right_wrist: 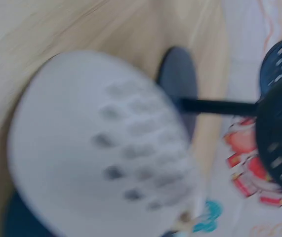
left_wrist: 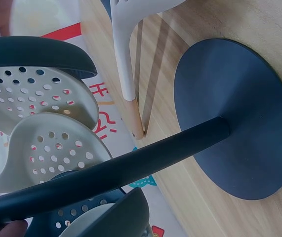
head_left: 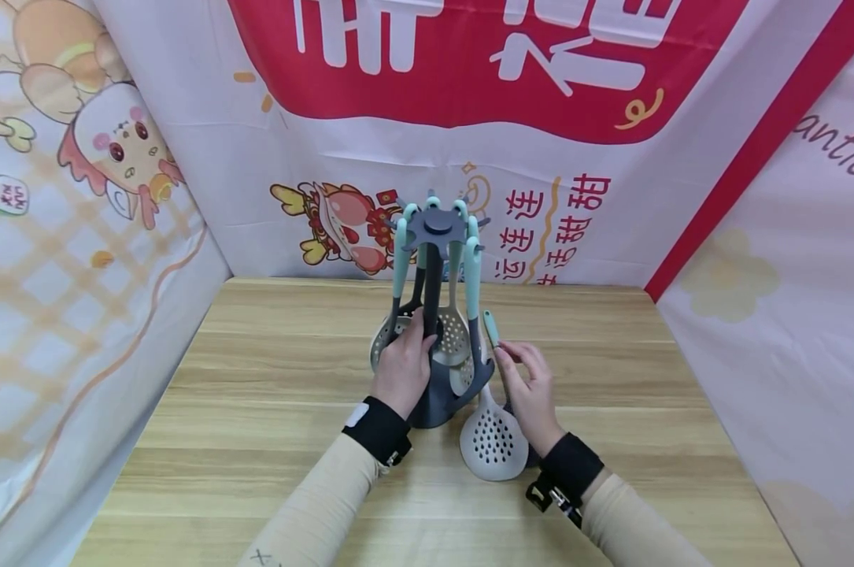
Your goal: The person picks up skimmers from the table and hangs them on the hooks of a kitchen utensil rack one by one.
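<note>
My left hand (head_left: 403, 368) grips the dark post (left_wrist: 111, 173) of a utensil stand with a round base (left_wrist: 239, 118). Teal-handled utensils hang from the stand's hooked top (head_left: 437, 224), among them pale slotted skimmers (left_wrist: 57, 148). To the right of the stand, my right hand (head_left: 533, 386) pinches a utensil by its teal handle (head_left: 491, 327). The dark shaft below is partly behind my fingers, and its head is mostly hidden. A white skimmer (head_left: 493, 441) lies on the table beside that hand, looming large and blurred in the right wrist view.
The wood-grain table (head_left: 256, 441) carries the stand at its middle. A printed cloth backdrop (head_left: 242, 197) hangs behind its far edge, and further cloths (head_left: 774, 315) stand along both sides.
</note>
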A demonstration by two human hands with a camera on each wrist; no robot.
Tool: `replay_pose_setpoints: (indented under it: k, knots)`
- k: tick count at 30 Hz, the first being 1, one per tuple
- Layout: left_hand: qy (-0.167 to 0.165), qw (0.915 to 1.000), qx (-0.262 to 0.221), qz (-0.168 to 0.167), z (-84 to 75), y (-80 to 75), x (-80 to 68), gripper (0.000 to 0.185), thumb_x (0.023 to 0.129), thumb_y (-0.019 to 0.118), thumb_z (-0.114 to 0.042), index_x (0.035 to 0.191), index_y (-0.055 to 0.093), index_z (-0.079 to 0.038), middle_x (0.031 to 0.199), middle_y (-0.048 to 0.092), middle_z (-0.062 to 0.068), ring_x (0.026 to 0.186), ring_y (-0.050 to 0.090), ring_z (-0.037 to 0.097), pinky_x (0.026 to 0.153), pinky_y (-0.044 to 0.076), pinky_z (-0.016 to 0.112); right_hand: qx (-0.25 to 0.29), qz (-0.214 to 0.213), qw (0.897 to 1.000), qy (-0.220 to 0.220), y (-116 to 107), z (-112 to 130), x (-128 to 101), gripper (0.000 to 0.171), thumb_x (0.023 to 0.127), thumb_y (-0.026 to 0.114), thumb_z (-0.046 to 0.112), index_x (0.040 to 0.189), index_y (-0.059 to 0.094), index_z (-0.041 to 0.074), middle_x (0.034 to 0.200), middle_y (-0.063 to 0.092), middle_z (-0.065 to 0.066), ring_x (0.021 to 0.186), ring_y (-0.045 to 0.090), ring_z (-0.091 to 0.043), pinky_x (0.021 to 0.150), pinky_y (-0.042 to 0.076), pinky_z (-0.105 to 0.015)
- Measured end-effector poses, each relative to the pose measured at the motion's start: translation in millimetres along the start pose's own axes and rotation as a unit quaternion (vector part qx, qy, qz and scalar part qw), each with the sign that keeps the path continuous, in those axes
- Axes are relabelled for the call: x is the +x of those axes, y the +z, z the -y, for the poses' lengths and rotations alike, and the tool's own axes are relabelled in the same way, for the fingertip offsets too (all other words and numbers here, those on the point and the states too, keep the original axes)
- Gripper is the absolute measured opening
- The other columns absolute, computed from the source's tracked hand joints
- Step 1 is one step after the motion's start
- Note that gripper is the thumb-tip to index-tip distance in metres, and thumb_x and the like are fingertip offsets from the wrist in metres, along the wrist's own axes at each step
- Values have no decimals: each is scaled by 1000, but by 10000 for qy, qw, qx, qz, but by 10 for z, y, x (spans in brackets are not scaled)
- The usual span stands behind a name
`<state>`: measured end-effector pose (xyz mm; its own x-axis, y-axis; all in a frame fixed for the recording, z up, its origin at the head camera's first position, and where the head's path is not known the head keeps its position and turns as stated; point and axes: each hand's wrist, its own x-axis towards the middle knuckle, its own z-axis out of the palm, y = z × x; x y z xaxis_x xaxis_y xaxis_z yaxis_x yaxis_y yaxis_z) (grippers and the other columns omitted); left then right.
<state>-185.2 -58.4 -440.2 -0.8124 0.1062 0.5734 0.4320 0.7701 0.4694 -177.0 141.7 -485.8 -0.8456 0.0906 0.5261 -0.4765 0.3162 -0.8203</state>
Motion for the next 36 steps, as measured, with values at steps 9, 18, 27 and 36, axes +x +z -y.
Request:
replay_pose_setpoints:
  k: [9, 18, 27, 36]
  knots:
    - [49, 10000, 16, 14, -3, 8, -33, 39, 99, 59, -7, 134, 49, 6, 112, 70, 23, 94, 73, 33, 76, 61, 40, -874, -225, 9936, 681, -108, -400, -110, 17, 91, 70, 6, 106, 72, -1, 97, 69, -14, 87, 60, -13, 80, 53, -37]
    - [44, 10000, 41, 2, 7, 26, -33, 39, 99, 59, -7, 134, 49, 7, 111, 70, 24, 93, 73, 34, 74, 61, 40, -1347, 286, 9792, 1492, -139, -555, -162, 29, 92, 70, 12, 117, 67, -3, 107, 67, -19, 95, 63, -33, 85, 54, -49]
    - [23, 10000, -21, 11, 6, 27, -2, 38, 100, 58, -8, 134, 49, 6, 111, 70, 23, 93, 73, 33, 74, 61, 40, -1961, 791, 9504, 2281, -121, -703, -174, 44, 92, 71, 21, 128, 61, -3, 121, 61, -21, 106, 60, -35, 90, 53, -47]
    - [-20, 10000, -31, -5, 13, 18, 8, 37, 99, 59, -7, 132, 48, 4, 107, 71, 23, 92, 73, 34, 73, 62, 41, -2368, 1152, 9331, 2447, -117, -758, -158, 49, 92, 71, 22, 130, 58, -5, 119, 60, -24, 105, 61, -36, 88, 54, -48]
